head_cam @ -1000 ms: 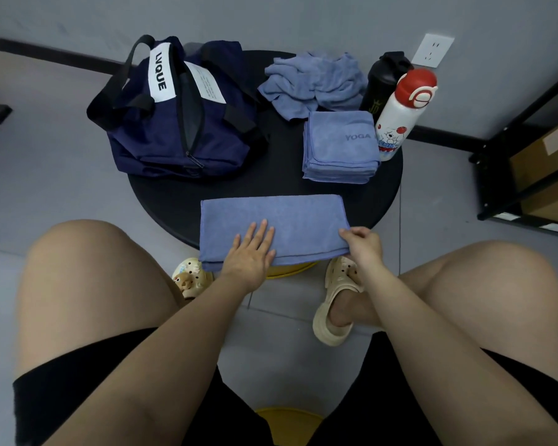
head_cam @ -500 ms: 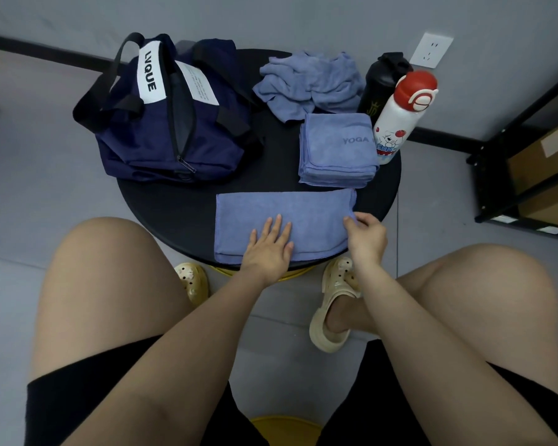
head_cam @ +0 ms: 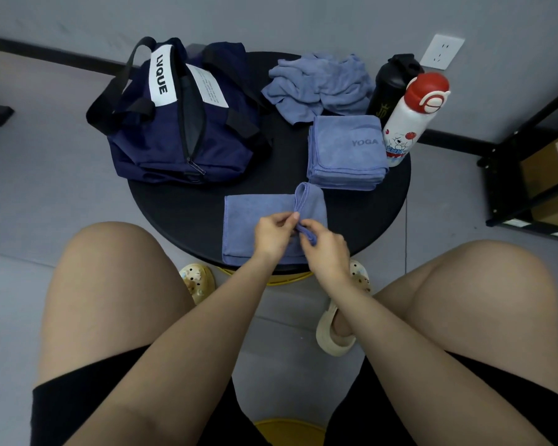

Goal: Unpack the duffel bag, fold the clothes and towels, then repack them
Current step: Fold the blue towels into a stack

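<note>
A blue towel (head_cam: 252,226) lies on the near part of the round black table (head_cam: 384,214), its right end lifted and turned over toward the left. My right hand (head_cam: 324,249) grips that raised edge. My left hand (head_cam: 276,231) pinches the same edge just beside it. A navy duffel bag (head_cam: 174,123) marked LVQUE sits unzipped at the back left. A folded stack of blue towels (head_cam: 347,154) marked YOGA lies at the right. Behind it is a crumpled blue cloth (head_cam: 319,83).
A white bottle with a red cap (head_cam: 413,119) and a black bottle (head_cam: 392,83) stand at the table's right rim. A black shelf with cardboard boxes (head_cam: 541,165) is on the far right. My knees flank the table; a wall socket (head_cam: 442,51) is behind.
My right hand has lifted the towel's right end and carried it leftward over the towel. My left hand has come off the flat towel and taken hold of the raised edge.
</note>
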### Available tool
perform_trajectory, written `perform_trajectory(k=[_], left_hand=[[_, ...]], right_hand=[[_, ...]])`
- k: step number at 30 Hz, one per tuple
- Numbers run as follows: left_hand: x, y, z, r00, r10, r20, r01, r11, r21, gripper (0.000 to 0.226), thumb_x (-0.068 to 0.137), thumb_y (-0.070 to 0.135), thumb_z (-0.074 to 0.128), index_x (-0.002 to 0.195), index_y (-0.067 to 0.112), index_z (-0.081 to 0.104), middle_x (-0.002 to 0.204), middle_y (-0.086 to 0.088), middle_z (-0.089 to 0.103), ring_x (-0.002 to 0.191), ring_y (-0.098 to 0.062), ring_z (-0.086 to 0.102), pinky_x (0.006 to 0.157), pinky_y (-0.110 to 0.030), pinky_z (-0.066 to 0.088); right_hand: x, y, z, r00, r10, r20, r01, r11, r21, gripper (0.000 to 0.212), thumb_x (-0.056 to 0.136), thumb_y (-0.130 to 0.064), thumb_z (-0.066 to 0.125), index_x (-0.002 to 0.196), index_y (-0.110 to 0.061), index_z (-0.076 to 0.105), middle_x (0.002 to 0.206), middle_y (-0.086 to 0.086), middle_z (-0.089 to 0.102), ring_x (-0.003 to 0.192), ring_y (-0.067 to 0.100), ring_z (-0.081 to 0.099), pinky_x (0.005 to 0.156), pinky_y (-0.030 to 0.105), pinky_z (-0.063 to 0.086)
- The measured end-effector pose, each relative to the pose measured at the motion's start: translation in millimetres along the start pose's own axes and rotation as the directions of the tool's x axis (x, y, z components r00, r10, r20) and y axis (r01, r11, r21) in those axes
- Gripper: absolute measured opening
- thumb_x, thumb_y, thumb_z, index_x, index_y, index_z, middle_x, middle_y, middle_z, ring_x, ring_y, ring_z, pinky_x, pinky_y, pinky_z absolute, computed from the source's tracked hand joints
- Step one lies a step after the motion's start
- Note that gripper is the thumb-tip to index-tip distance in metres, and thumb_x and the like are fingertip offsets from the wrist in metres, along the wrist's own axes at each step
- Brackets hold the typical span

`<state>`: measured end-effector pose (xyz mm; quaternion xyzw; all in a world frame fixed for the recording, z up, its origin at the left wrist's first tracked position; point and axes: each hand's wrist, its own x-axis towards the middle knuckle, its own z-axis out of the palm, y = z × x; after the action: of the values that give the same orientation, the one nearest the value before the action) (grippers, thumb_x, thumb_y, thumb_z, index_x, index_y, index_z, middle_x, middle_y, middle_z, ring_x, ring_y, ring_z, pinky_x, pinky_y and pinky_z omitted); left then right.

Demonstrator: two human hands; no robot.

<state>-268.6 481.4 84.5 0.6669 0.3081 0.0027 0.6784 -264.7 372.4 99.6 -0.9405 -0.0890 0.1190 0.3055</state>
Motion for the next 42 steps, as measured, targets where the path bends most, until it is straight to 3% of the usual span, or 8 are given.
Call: perform_trajectory(k=[7,11,16,22,28,32,36,42], left_hand=[[8,-2,-2,0.994,-0.064,-0.088,0.075,0.988,0.134,0.019,0.09,0.02,0.063,0.096,0.002,0.069,0.091,-0.012,0.069,0.083,-0.02,0.064,0.068,-0.023,0.052],[7,-1,0,0.996,-0.039,-0.081,0.058,0.966,0.253,0.026,0.091,0.014,0.062,0.111,-0.001,0.064,0.103,-0.014,0.068,0.097,-0.024,0.064,0.087,-0.033,0.052],[3,-1,-1,0.995,0.006,-0.101,0.026,0.952,0.305,0.027,0.091,0.016,0.061,0.112,-0.001,0.063,0.102,-0.013,0.068,0.093,-0.02,0.063,0.076,-0.023,0.047],[-1,7,-13,0.988,0.072,-0.133,-0.024,0.944,0.329,0.024,0.093,0.015,0.058,0.11,-0.001,0.064,0.094,-0.008,0.066,0.084,-0.012,0.056,0.065,-0.011,0.037],[-2,5,-49,0.981,0.082,-0.173,0.003,0.897,0.443,0.023,0.097,0.018,0.048,0.093,0.002,0.064,0.066,0.002,0.053,0.076,-0.017,0.052,0.057,-0.023,0.035],[-4,4,-69,0.972,0.111,-0.209,0.001,0.882,0.472,0.024,0.098,0.017,0.046,0.102,0.0,0.064,0.085,-0.011,0.063,0.083,-0.023,0.056,0.071,-0.022,0.038],[-4,-2,-80,0.96,0.105,-0.261,0.027,0.889,0.457,0.015,0.099,0.016,0.044,0.087,0.016,0.053,0.071,0.002,0.051,0.071,-0.016,0.049,0.069,-0.024,0.035],[0,-13,-88,0.942,0.059,-0.329,0.105,0.882,0.459,0.023,0.098,0.016,0.044,0.112,0.005,0.057,0.1,-0.013,0.063,0.089,-0.027,0.058,0.073,-0.029,0.041]], right_hand=[[-9,1,4,0.975,-0.027,0.219,-0.004,0.99,0.138,0.049,0.094,-0.038,0.05,0.141,-0.033,0.039,0.125,0.006,0.061,0.111,0.027,0.058,0.091,0.037,0.048],[-6,6,2,0.983,-0.07,0.172,0.028,0.972,0.235,0.039,0.096,-0.021,0.043,0.135,-0.025,0.048,0.131,-0.001,0.058,0.118,0.02,0.055,0.092,0.025,0.042],[-4,11,6,0.986,-0.094,0.135,0.061,0.971,0.231,0.038,0.097,-0.017,0.043,0.134,-0.022,0.052,0.132,-0.003,0.059,0.119,0.017,0.054,0.094,0.02,0.04],[8,17,4,0.994,-0.093,-0.063,0.103,0.977,0.185,0.037,0.098,-0.012,0.043,0.133,-0.009,0.054,0.138,0.008,0.053,0.129,0.022,0.047,0.106,0.031,0.037],[15,18,13,0.982,-0.149,0.115,0.145,0.989,0.041,0.045,0.102,-0.025,0.036,0.147,-0.02,0.035,0.157,-0.005,0.024,0.145,0.01,0.017,0.113,0.031,0.025],[13,14,19,0.951,-0.207,0.229,0.221,0.975,-0.037,0.049,0.103,-0.031,0.033,0.15,-0.022,0.025,0.159,-0.007,0.013,0.147,0.01,0.007,0.117,0.035,0.021],[10,7,24,0.93,-0.242,0.275,0.279,0.954,-0.105,0.051,0.103,-0.033,0.032,0.151,-0.021,0.021,0.16,-0.008,0.006,0.147,0.008,0.001,0.117,0.034,0.019],[8,-1,30,0.904,-0.283,0.32,0.36,0.908,-0.215,0.052,0.104,-0.034,0.029,0.152,-0.021,0.017,0.16,-0.009,-0.001,0.146,0.008,-0.007,0.116,0.029,0.008]])
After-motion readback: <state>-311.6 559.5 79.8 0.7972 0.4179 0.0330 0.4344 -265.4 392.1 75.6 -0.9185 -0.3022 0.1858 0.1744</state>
